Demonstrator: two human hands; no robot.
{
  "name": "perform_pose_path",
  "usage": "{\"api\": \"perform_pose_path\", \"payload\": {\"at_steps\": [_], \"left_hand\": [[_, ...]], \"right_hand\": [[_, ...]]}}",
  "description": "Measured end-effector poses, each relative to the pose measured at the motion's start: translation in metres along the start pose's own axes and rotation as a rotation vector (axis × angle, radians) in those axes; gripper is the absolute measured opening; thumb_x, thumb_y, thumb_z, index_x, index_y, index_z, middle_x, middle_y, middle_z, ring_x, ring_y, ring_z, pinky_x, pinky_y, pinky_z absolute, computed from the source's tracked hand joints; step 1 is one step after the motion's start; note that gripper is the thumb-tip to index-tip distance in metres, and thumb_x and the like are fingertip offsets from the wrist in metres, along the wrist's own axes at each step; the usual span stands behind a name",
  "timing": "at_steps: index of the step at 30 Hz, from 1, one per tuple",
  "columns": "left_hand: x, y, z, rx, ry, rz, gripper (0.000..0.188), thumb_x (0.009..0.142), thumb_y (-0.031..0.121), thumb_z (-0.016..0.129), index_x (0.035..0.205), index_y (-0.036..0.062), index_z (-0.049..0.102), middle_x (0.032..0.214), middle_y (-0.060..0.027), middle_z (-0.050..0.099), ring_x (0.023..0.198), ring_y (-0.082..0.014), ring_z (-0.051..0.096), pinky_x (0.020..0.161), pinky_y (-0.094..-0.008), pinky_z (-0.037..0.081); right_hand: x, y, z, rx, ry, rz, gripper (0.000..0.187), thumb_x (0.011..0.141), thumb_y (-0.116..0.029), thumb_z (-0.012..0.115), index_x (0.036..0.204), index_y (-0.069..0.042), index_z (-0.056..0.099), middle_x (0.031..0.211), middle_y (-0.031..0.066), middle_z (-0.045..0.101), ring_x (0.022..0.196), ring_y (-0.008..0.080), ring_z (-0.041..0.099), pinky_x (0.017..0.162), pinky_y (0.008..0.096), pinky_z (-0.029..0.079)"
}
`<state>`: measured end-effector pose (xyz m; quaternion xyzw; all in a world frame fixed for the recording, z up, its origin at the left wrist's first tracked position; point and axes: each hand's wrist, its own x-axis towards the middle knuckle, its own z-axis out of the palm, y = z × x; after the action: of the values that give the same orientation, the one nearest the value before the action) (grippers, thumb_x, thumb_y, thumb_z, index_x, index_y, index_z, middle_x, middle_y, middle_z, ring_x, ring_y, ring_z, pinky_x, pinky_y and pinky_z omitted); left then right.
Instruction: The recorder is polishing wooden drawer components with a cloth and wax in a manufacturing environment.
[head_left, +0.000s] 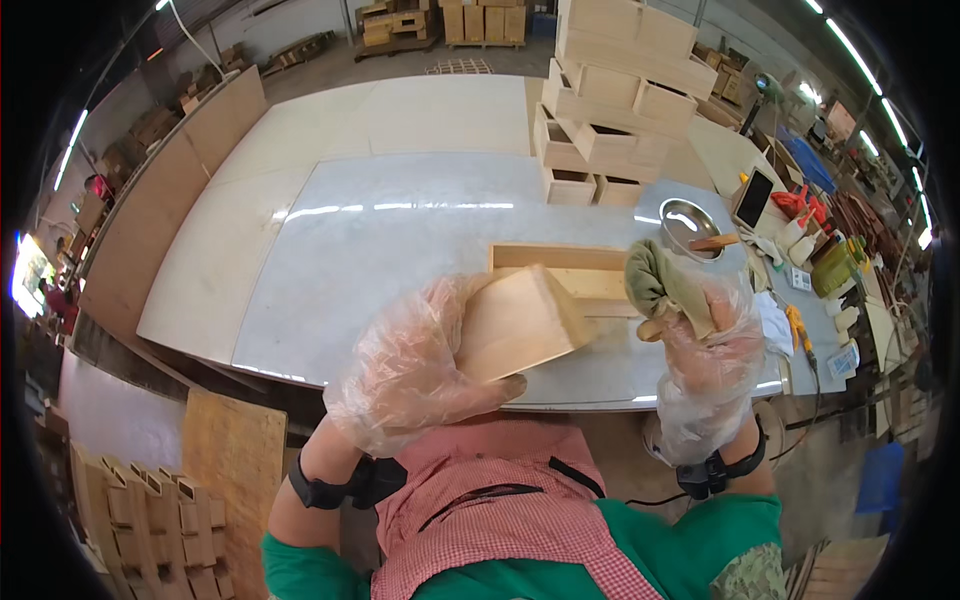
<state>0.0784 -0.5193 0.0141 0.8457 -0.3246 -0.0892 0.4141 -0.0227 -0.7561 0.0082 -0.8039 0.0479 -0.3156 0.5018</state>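
My left hand [410, 355], in a clear plastic glove, grips a small pale wooden box [515, 325] and holds it tilted above the table's front edge. On the right, my right hand [712, 335], gloved the same way, is closed around a bunched olive-green cloth [655, 280], a little apart from the box. Behind the held box, a longer shallow wooden tray [600, 257] lies on the tabletop, partly hidden by the box and the cloth. A metal bowl [683, 213] with a wooden-handled brush or tool [712, 242] across its rim stands just beyond my right hand.
A tall stack of wooden boxes [620, 90] rises at the table's back right. A black-screened device [752, 198], bottles [802, 248] and an orange-handled tool [797, 325] crowd the right side. A wooden board [165, 220] edges the table's left. Wooden pieces [150, 520] are stacked at lower left.
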Motion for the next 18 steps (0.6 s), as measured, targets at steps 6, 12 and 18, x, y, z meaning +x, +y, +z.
{"api": "perform_pose_path", "payload": {"at_steps": [6, 12, 18], "left_hand": [[0.02, 0.004, 0.015, 0.003, 0.101, 0.238, 0.084, 0.063, 0.025, 0.089, 0.132, -0.0002, 0.047, 0.12, -0.013, 0.059, 0.111, -0.0209, 0.058, 0.098, -0.0332, 0.045], [0.026, -0.04, 0.061, -0.608, 0.201, 0.236, 0.067, 0.073, 0.028, 0.082, 0.127, 0.0056, 0.049, 0.124, -0.0117, 0.057, 0.116, -0.0264, 0.055, 0.099, -0.035, 0.045], [0.028, -0.049, 0.044, -0.391, 0.086, 0.148, 0.07, 0.073, 0.024, 0.084, 0.127, 0.0037, 0.044, 0.121, -0.0107, 0.058, 0.115, -0.0199, 0.055, 0.101, -0.0335, 0.044]], "right_hand": [[0.029, 0.001, 0.01, -0.231, -0.161, -0.509, 0.027, 0.084, -0.013, 0.074, 0.106, 0.0, 0.069, 0.09, 0.0074, 0.07, 0.075, 0.014, 0.065, 0.066, 0.0275, 0.051], [0.042, 0.017, 0.012, -0.19, -0.408, -0.027, 0.022, 0.084, -0.019, 0.069, 0.101, -0.005, 0.068, 0.084, 0.011, 0.066, 0.076, 0.0253, 0.063, 0.071, 0.0323, 0.052], [0.037, -0.019, 0.059, -0.397, -0.422, -0.78, 0.004, 0.08, -0.016, 0.061, 0.083, -0.013, 0.059, 0.074, 0.0081, 0.057, 0.065, 0.0252, 0.06, 0.055, 0.0389, 0.05]]}}
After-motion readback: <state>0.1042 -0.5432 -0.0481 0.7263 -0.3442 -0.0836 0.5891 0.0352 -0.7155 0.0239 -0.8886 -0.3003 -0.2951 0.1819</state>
